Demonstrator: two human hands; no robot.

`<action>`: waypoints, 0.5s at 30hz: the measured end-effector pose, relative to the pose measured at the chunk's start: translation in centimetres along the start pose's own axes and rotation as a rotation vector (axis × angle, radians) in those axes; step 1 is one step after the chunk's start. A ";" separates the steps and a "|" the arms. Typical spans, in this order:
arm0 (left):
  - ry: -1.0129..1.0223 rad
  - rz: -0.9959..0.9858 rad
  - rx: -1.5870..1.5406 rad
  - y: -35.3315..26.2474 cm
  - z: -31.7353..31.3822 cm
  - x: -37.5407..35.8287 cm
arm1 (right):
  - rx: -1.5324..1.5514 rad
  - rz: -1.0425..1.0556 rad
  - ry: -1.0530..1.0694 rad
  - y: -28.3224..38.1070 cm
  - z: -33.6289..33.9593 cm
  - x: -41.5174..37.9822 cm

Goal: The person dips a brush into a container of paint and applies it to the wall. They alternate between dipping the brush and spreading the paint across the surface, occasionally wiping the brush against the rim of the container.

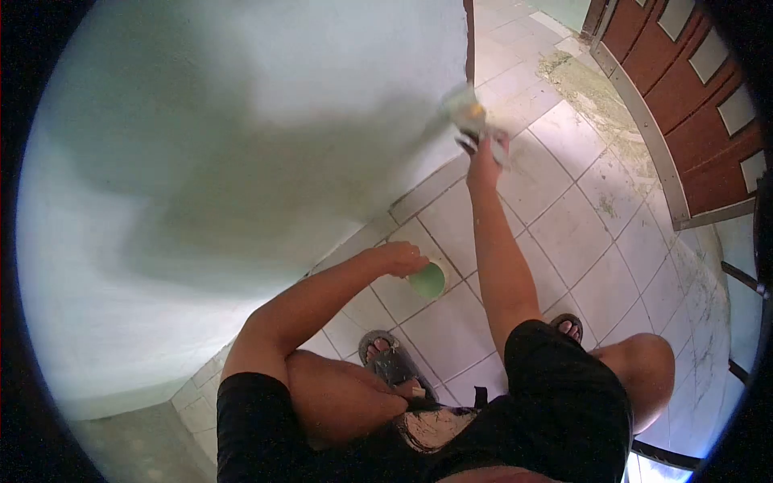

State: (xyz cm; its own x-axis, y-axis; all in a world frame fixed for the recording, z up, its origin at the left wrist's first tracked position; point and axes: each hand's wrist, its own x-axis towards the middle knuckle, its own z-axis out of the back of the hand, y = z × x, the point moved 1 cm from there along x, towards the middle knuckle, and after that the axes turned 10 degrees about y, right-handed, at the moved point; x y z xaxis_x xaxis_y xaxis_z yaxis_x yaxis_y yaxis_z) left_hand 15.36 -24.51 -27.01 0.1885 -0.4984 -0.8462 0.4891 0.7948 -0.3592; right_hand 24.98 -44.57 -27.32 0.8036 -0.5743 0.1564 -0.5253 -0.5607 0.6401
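As we watch from the head view, the left hand's (403, 258) fingers grip the rim of a container (447, 276), green inside, above the tiled floor (555, 189). We see the right hand's (487, 155) fingers curled around a blurred tool (465, 110) near the wall's (322, 105) edge!

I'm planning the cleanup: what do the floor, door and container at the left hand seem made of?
Floor: probably glazed ceramic tile, given the pale, slightly glossy squares and straight joints.
Door: possibly painted or varnished wood, judging by its brown surface and long grooves; painted metal remains possible.
Container: maybe smooth plastic, given its pale, rounded rim; too small to be sure.
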 end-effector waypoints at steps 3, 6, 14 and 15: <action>-0.020 0.037 0.012 -0.1 0.3 0.2 | -0.193 -0.124 -0.108 -3.3 6.4 -1.1; -0.106 0.071 0.011 -0.4 0.6 0.1 | -0.447 -0.245 -0.135 -4.8 8.8 -0.1; -0.239 0.137 0.050 1.0 1.2 1.0 | -0.281 0.142 0.178 7.7 -8.5 3.0; -0.183 0.160 0.028 0.6 1.0 0.6 | -0.203 0.188 0.157 10.0 -11.4 3.3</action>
State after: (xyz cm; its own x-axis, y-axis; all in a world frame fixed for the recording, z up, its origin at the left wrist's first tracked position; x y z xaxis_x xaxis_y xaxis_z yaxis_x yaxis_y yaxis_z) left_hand 16.60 -24.67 -27.31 0.4153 -0.4232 -0.8052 0.4637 0.8601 -0.2129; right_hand 25.58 -45.27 -11.83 0.7395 -0.5483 0.3905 -0.6148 -0.3141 0.7234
